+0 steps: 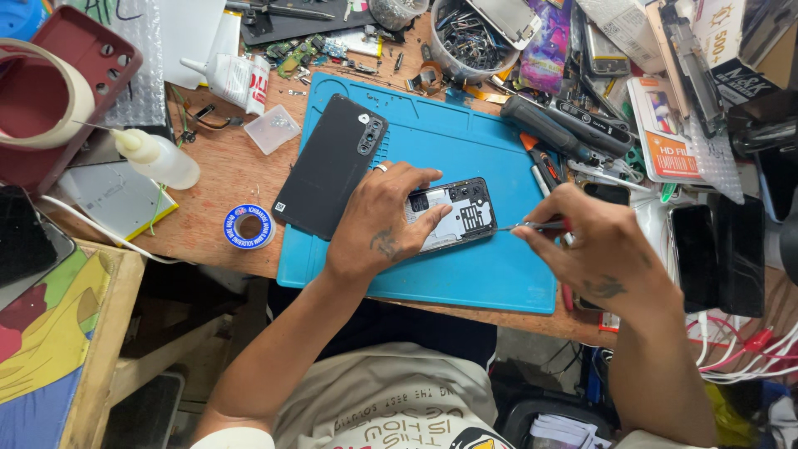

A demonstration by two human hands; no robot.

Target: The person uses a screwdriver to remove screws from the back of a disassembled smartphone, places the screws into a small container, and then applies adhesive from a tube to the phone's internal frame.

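Here, largest first.
Counter (224, 179): brown wood, crowded with tools and parts along the upper edge of the frame.
Mat (490, 274): blue work mat, centre of the frame, lying on the counter.
Back cover (331, 166): dark phone back panel, left of centre, lying tilted half on the mat's left edge, camera cutout toward the top.
Opened phone (455, 212): at the centre of the mat, back removed, grey and black internals showing; its left part is hidden under the left hand.
Left hand (378, 220): palm down on the opened phone, fingers spread and pressing it to the mat; a ring on one finger.
Right hand (594, 245): right of centre, fingers pinched closed around a thin tool.
Thin tool (532, 225): slim metal shaft, its tip at the right edge of the opened phone.
Squeeze bottle (158, 158): clear, needle-tipped, upper left, lying on the counter.
Glue tube (233, 79): white, upper left, above the bottle.
Solder spool (248, 226): small blue and white ring, left of the mat, near the counter's front edge.
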